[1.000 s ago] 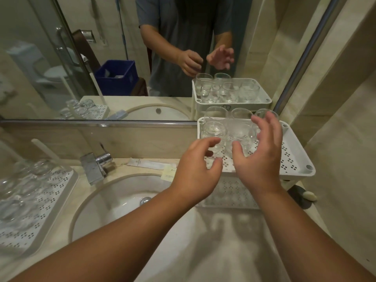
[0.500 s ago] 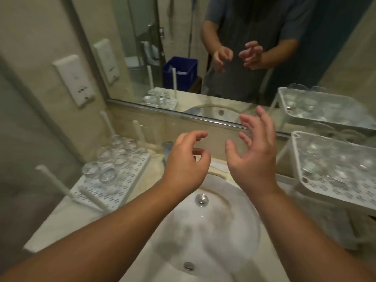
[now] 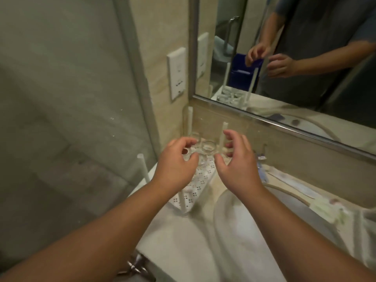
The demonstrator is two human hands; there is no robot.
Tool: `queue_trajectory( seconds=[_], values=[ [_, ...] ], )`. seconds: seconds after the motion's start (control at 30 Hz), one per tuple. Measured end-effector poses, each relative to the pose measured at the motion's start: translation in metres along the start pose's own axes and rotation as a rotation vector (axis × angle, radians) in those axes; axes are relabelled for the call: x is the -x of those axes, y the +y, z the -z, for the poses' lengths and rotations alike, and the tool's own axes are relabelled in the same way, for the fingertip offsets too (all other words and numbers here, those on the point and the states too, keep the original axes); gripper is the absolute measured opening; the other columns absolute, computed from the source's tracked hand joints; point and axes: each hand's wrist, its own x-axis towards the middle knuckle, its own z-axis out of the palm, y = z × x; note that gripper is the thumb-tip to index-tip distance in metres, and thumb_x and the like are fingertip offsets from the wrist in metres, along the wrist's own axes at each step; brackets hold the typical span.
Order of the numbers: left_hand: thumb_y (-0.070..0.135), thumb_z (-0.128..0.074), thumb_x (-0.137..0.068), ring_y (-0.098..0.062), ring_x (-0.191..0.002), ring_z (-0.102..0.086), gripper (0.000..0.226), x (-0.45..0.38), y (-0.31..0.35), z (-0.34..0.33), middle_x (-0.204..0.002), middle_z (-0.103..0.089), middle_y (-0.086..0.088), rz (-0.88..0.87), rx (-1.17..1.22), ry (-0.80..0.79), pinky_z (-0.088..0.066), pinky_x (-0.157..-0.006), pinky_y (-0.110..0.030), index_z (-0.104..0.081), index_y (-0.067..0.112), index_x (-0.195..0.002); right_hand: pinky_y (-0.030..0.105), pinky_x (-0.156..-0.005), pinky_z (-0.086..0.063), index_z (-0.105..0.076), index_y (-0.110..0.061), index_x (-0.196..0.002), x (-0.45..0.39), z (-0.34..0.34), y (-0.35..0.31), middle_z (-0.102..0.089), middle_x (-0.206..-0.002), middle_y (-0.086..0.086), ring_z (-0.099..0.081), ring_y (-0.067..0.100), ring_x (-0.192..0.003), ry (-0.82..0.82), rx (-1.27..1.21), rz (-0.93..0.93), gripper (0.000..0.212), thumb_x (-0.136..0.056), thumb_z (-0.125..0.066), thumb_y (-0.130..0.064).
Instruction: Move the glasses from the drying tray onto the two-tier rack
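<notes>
At the near edge of the view, our two forearms reach forward over the countertop (image 3: pixel 179 247), with the round sink basin (image 3: pixel 244 231) to the right. Further in, the white perforated drying tray (image 3: pixel 195 186) sits on the counter left of the basin, with white upright posts (image 3: pixel 143 167) at its corners. Our left hand (image 3: pixel 175 167) hovers over the middle of the tray, fingers curled and slightly spread, holding nothing. Our right hand (image 3: pixel 238 165) hovers over the tray's right edge, fingers curved and spread apart, thumb extended toward the left hand; it also holds nothing. Between and just beyond the two hands, the clear glasses (image 3: pixel 208 148) stand at the far end of the tray; motion blur prevents a count. We cannot tell whether any fingertip touches a glass. Beyond the tray, a wall socket plate (image 3: pixel 176 73) sits left of the mirror (image 3: pixel 295 58), which reflects the person's hands and tray.
</notes>
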Motion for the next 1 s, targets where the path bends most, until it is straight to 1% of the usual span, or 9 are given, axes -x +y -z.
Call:
queue_trajectory(
  seconds=[0.13,0.17,0.3,0.4,0.5,0.6,0.77,0.9,1.0],
  values=[
    [0.021,-0.067,-0.088,0.003,-0.092,-0.059,0.024,-0.005,-0.038,0.017,-0.108,-0.063,0.013,0.12,0.014,-0.019,-0.041,-0.073,-0.003,-0.061,0.039,-0.102,0.021,-0.084,-0.042,-0.044,-0.029,-0.133,-0.003,-0.045,0.009,-0.045,-0.117,-0.015,-0.049,0.002,-0.098,-0.151,0.035,-0.058,0.06,-0.081,-0.072,-0.016],
    [0.023,-0.067,-0.088,0.002,-0.093,-0.06,0.023,-0.005,-0.047,0.019,-0.108,-0.063,0.013,0.158,0.023,-0.031,-0.044,-0.073,-0.008,-0.06,0.041,-0.101,0.02,-0.085,-0.04,-0.045,-0.028,-0.133,-0.003,-0.054,0.012,-0.047,-0.118,-0.013,-0.05,0.004,-0.1,-0.191,0.038,-0.081,0.061,-0.081,-0.073,-0.016],
    [0.031,-0.066,-0.088,-0.005,-0.09,-0.063,0.019,-0.005,-0.073,0.016,-0.108,-0.062,0.017,0.29,0.067,-0.098,-0.049,-0.068,-0.021,-0.062,0.043,-0.103,0.025,-0.093,-0.04,-0.049,-0.023,-0.133,0.001,-0.082,0.025,-0.054,-0.128,-0.002,-0.054,0.015,-0.112,-0.409,0.145,-0.16,0.057,-0.082,-0.074,-0.023],
    [0.032,-0.065,-0.09,-0.004,-0.091,-0.064,0.022,-0.002,-0.087,0.009,-0.111,-0.064,0.016,0.392,0.104,-0.136,-0.048,-0.078,-0.024,-0.064,0.035,-0.112,0.028,-0.099,-0.04,-0.049,-0.021,-0.136,0.007,-0.095,0.034,-0.053,-0.135,0.003,-0.051,0.019,-0.122,-0.551,0.242,-0.187,0.061,-0.081,-0.076,-0.028],
    [0.031,-0.062,-0.093,-0.01,-0.102,-0.065,0.022,0.001,-0.096,0.003,-0.11,-0.067,0.01,0.548,0.2,-0.124,-0.049,-0.085,-0.025,-0.065,0.027,-0.114,0.033,-0.096,-0.044,-0.046,-0.027,-0.138,0.012,-0.106,0.038,-0.05,-0.137,0.001,-0.051,0.02,-0.123,-0.626,0.319,-0.221,0.07,-0.077,-0.079,-0.036],
    [0.033,-0.057,-0.095,-0.017,-0.096,-0.068,0.026,0.002,-0.1,-0.001,-0.101,-0.066,0.01,0.692,0.282,-0.119,-0.051,-0.081,-0.031,-0.065,0.023,-0.118,0.035,-0.09,-0.048,-0.042,-0.032,-0.139,0.013,-0.115,0.038,-0.048,-0.135,-0.001,-0.053,0.021,-0.119,-0.656,0.395,-0.203,0.075,-0.075,-0.079,-0.043],
    [0.038,-0.051,-0.097,-0.014,-0.089,-0.069,0.026,0.005,-0.101,-0.003,-0.108,-0.064,0.01,0.776,0.357,-0.129,-0.053,-0.078,-0.032,-0.061,0.03,-0.119,0.031,-0.07,-0.046,-0.036,-0.036,-0.142,0.014,-0.124,0.036,-0.047,-0.124,-0.001,-0.057,0.021,-0.105,-0.696,0.519,-0.131,0.08,-0.075,-0.078,-0.048],
    [0.036,-0.052,-0.097,-0.013,-0.087,-0.069,0.027,0.007,-0.1,-0.001,-0.107,-0.062,0.009,0.785,0.371,-0.143,-0.051,-0.074,-0.029,-0.062,0.028,-0.121,0.029,-0.064,-0.04,-0.036,-0.03,-0.143,0.014,-0.125,0.037,-0.042,-0.121,0.003,-0.059,0.023,-0.095,-0.741,0.592,-0.118,0.075,-0.08,-0.075,-0.039],
    [0.032,-0.054,-0.096,-0.014,-0.083,-0.068,0.025,0.009,-0.1,0.0,-0.109,-0.063,0.007,0.782,0.392,-0.131,-0.051,-0.073,-0.03,-0.064,0.027,-0.118,0.03,-0.065,-0.044,-0.043,-0.025,-0.138,0.017,-0.124,0.037,-0.04,-0.121,0.005,-0.06,0.025,-0.085,-0.75,0.562,-0.149,0.065,-0.081,-0.075,-0.03]
  ],
)
